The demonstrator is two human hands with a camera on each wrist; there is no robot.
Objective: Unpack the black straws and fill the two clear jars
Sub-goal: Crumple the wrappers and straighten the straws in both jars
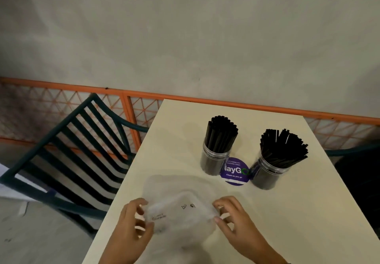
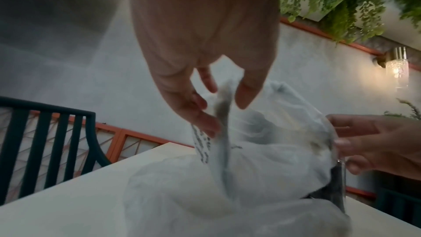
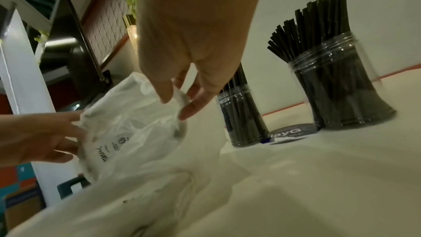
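Note:
Two clear jars stand on the white table point(image 1: 308, 212), both packed with upright black straws: the left jar point(image 1: 216, 158) holds a tight bundle, the right jar point(image 1: 271, 171) a splayed one. Near the table's front edge lies an empty clear plastic bag point(image 1: 181, 208) with small black print. My left hand point(image 1: 139, 218) pinches its left edge point(image 2: 222, 113) between thumb and fingers. My right hand point(image 1: 222, 210) pinches its right edge point(image 3: 180, 96). The bag is stretched between both hands, partly lifted off the table.
A round purple sticker point(image 1: 235, 171) lies on the table between the jars. A dark green slatted chair point(image 1: 72, 150) stands at the table's left side. An orange lattice railing point(image 1: 127, 107) and a grey wall run behind. A dark chair point(image 1: 357, 177) is at the right.

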